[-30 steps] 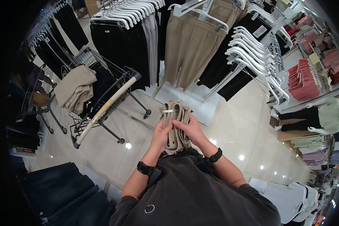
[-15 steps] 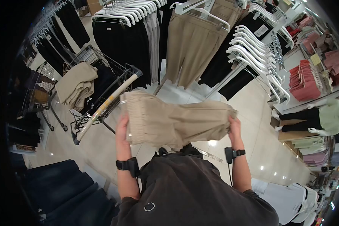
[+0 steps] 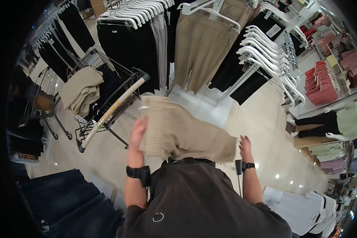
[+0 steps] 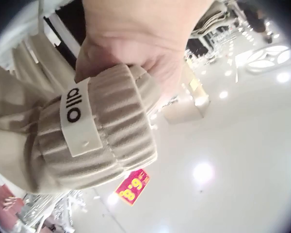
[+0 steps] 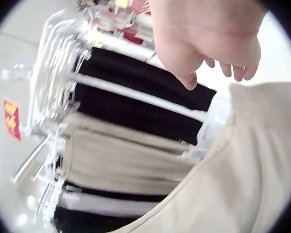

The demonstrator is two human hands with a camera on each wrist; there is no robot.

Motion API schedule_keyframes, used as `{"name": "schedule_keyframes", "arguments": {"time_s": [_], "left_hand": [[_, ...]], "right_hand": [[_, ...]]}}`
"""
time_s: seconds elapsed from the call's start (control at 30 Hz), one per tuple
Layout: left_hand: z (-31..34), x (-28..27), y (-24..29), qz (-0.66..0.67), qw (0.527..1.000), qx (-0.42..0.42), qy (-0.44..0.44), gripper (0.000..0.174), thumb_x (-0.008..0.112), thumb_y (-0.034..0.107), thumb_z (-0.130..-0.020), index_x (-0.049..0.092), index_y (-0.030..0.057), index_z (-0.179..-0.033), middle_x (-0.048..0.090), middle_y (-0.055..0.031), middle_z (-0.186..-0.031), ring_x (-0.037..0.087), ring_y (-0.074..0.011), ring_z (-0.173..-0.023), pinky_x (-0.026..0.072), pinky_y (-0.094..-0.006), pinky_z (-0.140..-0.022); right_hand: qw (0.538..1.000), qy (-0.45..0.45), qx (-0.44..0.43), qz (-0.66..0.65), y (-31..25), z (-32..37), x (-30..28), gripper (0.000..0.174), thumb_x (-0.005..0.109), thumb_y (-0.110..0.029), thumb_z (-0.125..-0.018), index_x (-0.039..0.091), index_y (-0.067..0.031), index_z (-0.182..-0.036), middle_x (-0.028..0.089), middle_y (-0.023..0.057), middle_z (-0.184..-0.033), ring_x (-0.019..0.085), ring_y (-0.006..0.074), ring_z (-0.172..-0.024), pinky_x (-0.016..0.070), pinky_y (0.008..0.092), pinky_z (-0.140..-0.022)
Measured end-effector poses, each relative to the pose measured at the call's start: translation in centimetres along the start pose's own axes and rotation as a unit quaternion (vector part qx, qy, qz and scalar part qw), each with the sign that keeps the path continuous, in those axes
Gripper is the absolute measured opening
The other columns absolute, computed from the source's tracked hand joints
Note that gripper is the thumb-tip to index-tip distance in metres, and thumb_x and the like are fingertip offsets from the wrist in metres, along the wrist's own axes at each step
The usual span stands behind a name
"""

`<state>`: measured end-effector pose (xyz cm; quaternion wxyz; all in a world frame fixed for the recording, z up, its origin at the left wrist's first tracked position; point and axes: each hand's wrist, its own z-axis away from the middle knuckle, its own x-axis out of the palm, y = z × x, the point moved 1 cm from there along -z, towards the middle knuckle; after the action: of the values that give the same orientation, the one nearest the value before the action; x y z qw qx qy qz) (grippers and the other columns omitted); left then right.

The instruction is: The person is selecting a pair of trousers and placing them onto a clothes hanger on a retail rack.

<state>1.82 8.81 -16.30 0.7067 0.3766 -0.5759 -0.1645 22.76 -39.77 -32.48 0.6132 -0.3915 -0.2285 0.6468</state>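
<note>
Beige trousers with a gathered elastic waistband hang in the air before the person's dark shirt. At the waistband end the left hand grips them; in the left wrist view that hand holds the ribbed band, where a pale label shows. Just off the other end of the trousers, the right hand stands apart from the cloth. The right wrist view shows this hand with relaxed fingers and nothing in them, above the beige fabric.
A cart at the left holds folded beige garments. Racks with white hangers, black trousers and beige trousers stand ahead. Dark jeans lie at lower left, white garments at lower right. A mannequin is at right.
The folded bundle, held in both hands a second ago, has been spread sideways. Since half a second ago the right hand has let go of its end, and that end has dropped lower.
</note>
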Motion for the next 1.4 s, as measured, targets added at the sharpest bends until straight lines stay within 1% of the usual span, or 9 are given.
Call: {"name": "schedule_keyframes", "arguments": {"time_s": [0.17, 0.33, 0.43, 0.57, 0.83, 1.07, 1.2, 1.3, 1.4], "left_hand": [[-1.1, 8.4, -5.3, -0.107, 0.980, -0.158, -0.055, 0.032, 0.056, 0.017, -0.099, 0.058, -0.0018, -0.125, 0.067, -0.0064, -0.111, 0.064, -0.0134, -0.097, 0.0513, -0.0288, -0.085], [0.0, 10.2, -9.0, -0.173, 0.964, -0.186, -0.079, 0.032, 0.057, 0.017, -0.099, 0.058, -0.0016, -0.125, 0.068, -0.0058, -0.108, 0.064, -0.0126, -0.094, 0.0504, -0.0273, -0.084], [0.3, 10.4, -8.4, -0.130, 0.980, -0.152, 0.002, 0.030, 0.057, 0.017, -0.099, 0.059, -0.0008, -0.124, 0.068, -0.0061, -0.106, 0.064, -0.0120, -0.092, 0.0493, -0.0260, -0.083], [-0.1, 9.6, -7.3, -0.108, 0.984, -0.132, 0.051, 0.025, 0.057, 0.017, -0.099, 0.061, 0.0001, -0.118, 0.067, -0.0060, -0.107, 0.063, -0.0118, -0.092, 0.0498, -0.0274, -0.082], [-1.6, 10.9, -5.6, -0.020, 0.992, -0.024, 0.124, 0.028, 0.053, 0.013, -0.100, 0.055, 0.0004, -0.125, 0.062, -0.0083, -0.119, 0.062, -0.0179, -0.104, 0.0495, -0.0327, -0.091], [-2.2, 14.5, -6.2, 0.061, 0.990, -0.008, 0.126, 0.029, 0.050, 0.011, -0.101, 0.052, -0.0003, -0.128, 0.062, -0.0090, -0.119, 0.062, -0.0199, -0.107, 0.0500, -0.0340, -0.093], [-3.3, 17.7, -6.0, -0.030, 0.997, -0.061, 0.023, 0.028, 0.051, 0.010, -0.101, 0.055, -0.0015, -0.126, 0.064, -0.0088, -0.117, 0.063, -0.0190, -0.106, 0.0510, -0.0330, -0.091], [-4.0, 20.2, -6.5, -0.150, 0.972, -0.147, -0.104, 0.027, 0.054, 0.010, -0.099, 0.058, -0.0037, -0.123, 0.066, -0.0077, -0.114, 0.063, -0.0157, -0.104, 0.0506, -0.0310, -0.091], [-4.1, 23.7, -7.9, -0.235, 0.934, -0.191, -0.191, 0.027, 0.057, 0.009, -0.098, 0.059, -0.0047, -0.121, 0.067, -0.0064, -0.112, 0.062, -0.0118, -0.102, 0.0496, -0.0281, -0.090]], "right_hand": [[0.921, -0.337, -0.184, -0.072, -10.4, 15.8, 10.6, 0.070, 0.065, -0.024, -0.092, 0.030, -0.0109, -0.151, 0.047, 0.0135, -0.144, 0.059, 0.0232, -0.116, 0.0481, 0.0307, -0.089], [0.823, -0.313, -0.433, 0.194, -13.6, 21.0, 12.6, 0.086, 0.081, -0.008, -0.073, 0.039, -0.0127, -0.148, 0.055, 0.0085, -0.134, 0.057, 0.0164, -0.105, 0.0476, 0.0292, -0.087], [0.912, -0.269, -0.266, 0.160, -13.0, 22.5, 11.4, 0.066, 0.078, -0.006, -0.075, 0.054, -0.0098, -0.136, 0.063, 0.0084, -0.120, 0.062, 0.0184, -0.100, 0.0494, 0.0296, -0.084], [0.895, -0.200, -0.354, 0.184, -8.9, 21.9, 9.3, 0.025, 0.063, 0.002, -0.078, 0.071, -0.0015, -0.101, 0.068, 0.0123, -0.096, 0.064, 0.0208, -0.088, 0.0505, 0.0318, -0.079], [0.957, -0.100, -0.209, 0.174, -7.7, 20.9, 4.6, 0.018, 0.061, -0.007, -0.078, 0.070, -0.0011, -0.092, 0.069, 0.0082, -0.078, 0.061, 0.0145, -0.069, 0.0498, 0.0303, -0.065], [0.760, -0.411, -0.259, 0.431, -9.0, 20.9, 4.1, 0.032, 0.071, -0.024, -0.080, 0.069, 0.0004, -0.100, 0.069, 0.0147, -0.092, 0.066, 0.0222, -0.081, 0.0526, 0.0336, -0.074], [0.815, -0.382, -0.309, 0.308, -10.5, 20.0, 2.4, 0.048, 0.073, -0.038, -0.081, 0.068, -0.0021, -0.112, 0.070, 0.0163, -0.096, 0.067, 0.0283, -0.085, 0.0525, 0.0376, -0.078], [0.867, -0.300, -0.360, 0.170, -14.6, 20.8, 1.4, 0.070, 0.078, -0.029, -0.080, 0.049, -0.0070, -0.140, 0.057, 0.0127, -0.133, 0.058, 0.0236, -0.115, 0.0471, 0.0350, -0.093], [0.838, -0.232, -0.484, 0.098, -17.6, 19.7, 0.8, 0.074, 0.077, -0.026, -0.081, 0.043, -0.0083, -0.144, 0.052, 0.0125, -0.139, 0.052, 0.0224, -0.124, 0.0436, 0.0348, -0.099]]}}
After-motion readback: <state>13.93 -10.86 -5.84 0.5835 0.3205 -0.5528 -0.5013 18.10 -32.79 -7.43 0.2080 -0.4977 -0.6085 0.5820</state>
